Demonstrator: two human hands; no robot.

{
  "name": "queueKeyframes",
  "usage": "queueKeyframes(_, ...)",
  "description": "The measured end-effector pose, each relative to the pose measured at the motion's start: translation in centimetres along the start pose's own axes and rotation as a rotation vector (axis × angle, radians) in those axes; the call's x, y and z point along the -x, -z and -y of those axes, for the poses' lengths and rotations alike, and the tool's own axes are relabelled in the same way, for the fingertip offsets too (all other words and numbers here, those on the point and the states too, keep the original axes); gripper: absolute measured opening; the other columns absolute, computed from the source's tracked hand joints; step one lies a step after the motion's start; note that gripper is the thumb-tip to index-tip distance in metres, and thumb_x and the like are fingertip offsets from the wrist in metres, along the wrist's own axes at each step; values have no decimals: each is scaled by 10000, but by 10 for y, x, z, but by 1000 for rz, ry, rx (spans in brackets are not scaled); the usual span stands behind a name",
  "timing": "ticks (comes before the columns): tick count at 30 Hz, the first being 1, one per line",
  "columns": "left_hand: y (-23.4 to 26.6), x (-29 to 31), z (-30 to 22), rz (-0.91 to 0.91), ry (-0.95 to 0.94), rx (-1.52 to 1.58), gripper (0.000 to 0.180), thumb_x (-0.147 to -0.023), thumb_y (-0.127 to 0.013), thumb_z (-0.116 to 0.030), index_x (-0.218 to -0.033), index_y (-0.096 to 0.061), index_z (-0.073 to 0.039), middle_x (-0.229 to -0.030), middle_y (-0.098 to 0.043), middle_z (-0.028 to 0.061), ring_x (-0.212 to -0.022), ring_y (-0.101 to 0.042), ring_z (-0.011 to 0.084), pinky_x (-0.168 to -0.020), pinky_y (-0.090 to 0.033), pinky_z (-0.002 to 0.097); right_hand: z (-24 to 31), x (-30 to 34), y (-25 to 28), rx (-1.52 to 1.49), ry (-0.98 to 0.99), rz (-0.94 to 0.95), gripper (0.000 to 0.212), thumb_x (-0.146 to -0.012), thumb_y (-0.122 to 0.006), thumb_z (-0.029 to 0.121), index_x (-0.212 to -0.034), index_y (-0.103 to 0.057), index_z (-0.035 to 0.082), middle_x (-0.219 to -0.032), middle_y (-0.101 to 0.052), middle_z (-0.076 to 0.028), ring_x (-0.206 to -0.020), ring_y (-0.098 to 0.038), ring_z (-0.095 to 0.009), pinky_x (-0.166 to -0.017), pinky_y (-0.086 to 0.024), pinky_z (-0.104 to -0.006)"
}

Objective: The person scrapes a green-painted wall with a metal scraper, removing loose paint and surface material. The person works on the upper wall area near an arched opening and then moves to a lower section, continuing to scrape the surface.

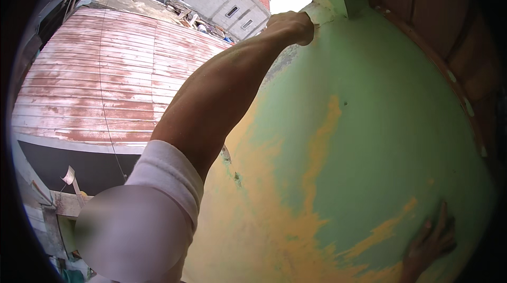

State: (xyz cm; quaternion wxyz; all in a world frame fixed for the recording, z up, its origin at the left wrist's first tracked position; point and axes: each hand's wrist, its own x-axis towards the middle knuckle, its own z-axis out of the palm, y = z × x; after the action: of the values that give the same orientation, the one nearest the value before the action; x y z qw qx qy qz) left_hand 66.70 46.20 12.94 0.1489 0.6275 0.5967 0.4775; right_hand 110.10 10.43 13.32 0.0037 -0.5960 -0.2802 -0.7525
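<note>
Green wall [369, 140], streaked with yellow patches [253, 225], spreads from the centre to the right of the frame. Nearest, at lower left, a white sleeve [166, 172] wraps the raised left arm [216, 85]. At lower right, the right hand [432, 238] is open, fingers spread, apparently laid against the wall. Farther up, at upper centre, the left hand [291, 26] is curled closed by the wall's top edge; whether it grips anything, I cannot tell. At such a stretch, light, short strokes with the right palm braced would seem wisest, since the chipped spots [237, 179] near the left border suggest a crumbly surface. Beyond, at left, lies a rust-streaked roof [121, 82], and behind it a grey building [222, 11].
</note>
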Motion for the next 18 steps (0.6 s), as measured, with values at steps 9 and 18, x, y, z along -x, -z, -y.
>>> queueKeyframes(9, -8, 17, 6, -133, -129, -19, 465, -907, -518, -106, -1323, -698, -208, -1116, -765, 95, -1012, -749, 244, -827, -584, 373, 17, 15, -13, 6, -37, 29, 665, -1060, -192, 658, -1576, -429, 311, -1512, -419, -230, -1459, -359, -414, -1195, -116, -712)
queueKeyframes(18, -90, 75, 28, -150, -190, 84, 512, -1029, -485, -191, -1533, -493, -284, -1019, -738, 241, -900, -729, 387, -828, -551, 491, 32, 17, -5, -26, -33, 17, 595, -1082, -255, 575, -1562, -463, 292, -1494, -431, -253, -1422, -396, -424, -1182, -156, -725)
